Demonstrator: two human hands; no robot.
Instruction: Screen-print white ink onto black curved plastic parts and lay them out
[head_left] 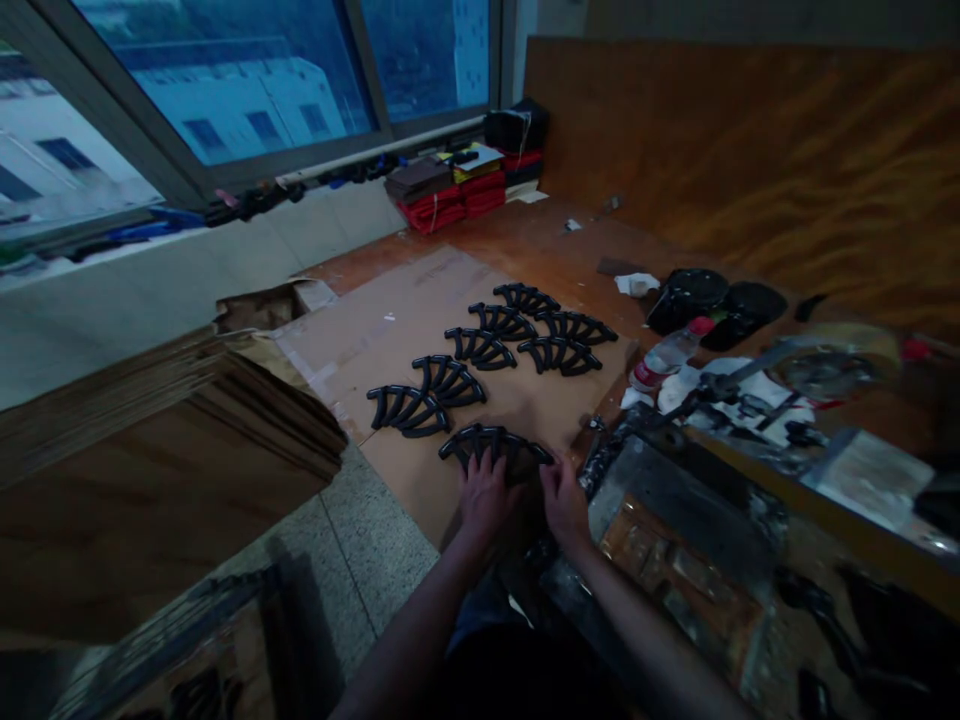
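Seven fan pieces (480, 347) laid out, eighth one (496, 440) nearly placed.
Your left hand (484, 492) lies spread flat on it; right hand (564, 497) touches its end, can't tell the grip.

Both forearms (420, 640) are bare up to the wrists, with no sleeve showing in view. The left hand (486, 492) and right hand (562, 503) are bare too. Dark clothing (517, 670) covers the lap, with a bluish-grey fabric patch (480, 612); the dim light hides finer detail.
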